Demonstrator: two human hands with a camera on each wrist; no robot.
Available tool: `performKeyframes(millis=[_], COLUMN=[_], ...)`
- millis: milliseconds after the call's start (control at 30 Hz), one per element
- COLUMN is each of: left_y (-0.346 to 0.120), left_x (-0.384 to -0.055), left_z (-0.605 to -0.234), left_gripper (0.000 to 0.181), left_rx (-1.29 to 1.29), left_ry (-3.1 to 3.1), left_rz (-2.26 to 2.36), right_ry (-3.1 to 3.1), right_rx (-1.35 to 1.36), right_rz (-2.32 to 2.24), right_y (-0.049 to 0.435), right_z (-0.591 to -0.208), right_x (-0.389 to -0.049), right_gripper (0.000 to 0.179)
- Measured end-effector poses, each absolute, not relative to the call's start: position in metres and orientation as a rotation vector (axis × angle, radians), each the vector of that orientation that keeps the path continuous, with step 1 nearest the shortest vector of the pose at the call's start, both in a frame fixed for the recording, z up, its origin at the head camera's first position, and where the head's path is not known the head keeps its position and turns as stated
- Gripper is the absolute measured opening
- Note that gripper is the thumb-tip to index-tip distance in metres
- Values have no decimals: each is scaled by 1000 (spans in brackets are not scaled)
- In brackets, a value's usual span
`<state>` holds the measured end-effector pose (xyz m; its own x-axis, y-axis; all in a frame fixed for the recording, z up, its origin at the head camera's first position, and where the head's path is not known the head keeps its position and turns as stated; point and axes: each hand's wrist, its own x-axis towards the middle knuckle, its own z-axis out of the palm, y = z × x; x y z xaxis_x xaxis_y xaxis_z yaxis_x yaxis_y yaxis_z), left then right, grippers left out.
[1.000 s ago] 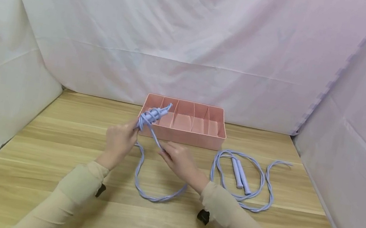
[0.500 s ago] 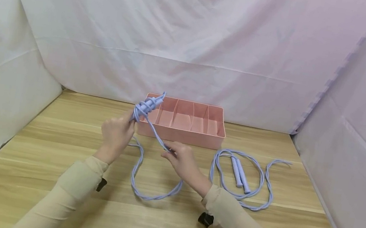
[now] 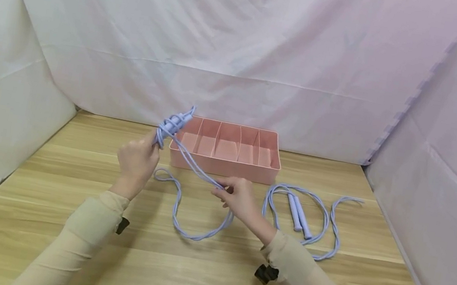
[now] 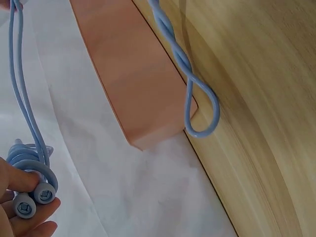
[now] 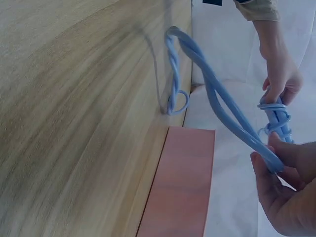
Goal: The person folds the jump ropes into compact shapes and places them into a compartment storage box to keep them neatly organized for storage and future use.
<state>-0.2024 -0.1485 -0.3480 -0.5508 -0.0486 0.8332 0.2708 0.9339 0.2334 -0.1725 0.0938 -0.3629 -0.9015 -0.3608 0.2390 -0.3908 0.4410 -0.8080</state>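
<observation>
My left hand (image 3: 137, 161) grips two blue jump rope handles (image 3: 173, 123) held side by side, with rope wound around them. In the left wrist view, the round handle ends (image 4: 44, 193) poke out between thumb and fingers. From the wrapped part, a doubled stretch of rope (image 3: 194, 164) runs down to my right hand (image 3: 240, 197), which pinches it between thumb and fingers. Beyond that pinch, the rest of the twisted rope (image 5: 210, 79) hangs to the table and ends in a small loop (image 4: 213, 116) near the box.
Behind the hands stands a pink box (image 3: 224, 167) split into several compartments. A second blue jump rope (image 3: 328, 216) lies coiled on the wooden table (image 3: 173, 277) at the right, its two handles (image 3: 299, 216) inside the coil. White cloth walls (image 3: 235, 40) enclose the back and sides.
My left hand has moved left and slightly up with the wrapped handles. The right hand has shifted a little right, so the doubled rope between the hands is longer.
</observation>
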Motion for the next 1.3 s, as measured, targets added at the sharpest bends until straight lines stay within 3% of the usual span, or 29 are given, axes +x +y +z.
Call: performKeyframes(millis=[267, 500, 1033, 1300], left_y=[-150, -138, -116, -116], left_x=[-197, -186, -164, -159], left_z=[-353, -372, -366, -363], left_gripper=[5, 20, 29, 11], left_rx=[-214, -356, -787, -908], left_ry=[-2291, -2502, -2284, -2187], left_rz=[-267, -150, 84, 214], right_ry=[-2488, -2104, -1893, -1947], right_rx=[1137, 1311, 1380, 1361], right_rz=[758, 355, 214, 269], right_y=[97, 94, 101, 112], right_z=[-346, -320, -279, -276], right_x=[-165, -174, -186, -194], right_gripper=[20, 23, 23, 27])
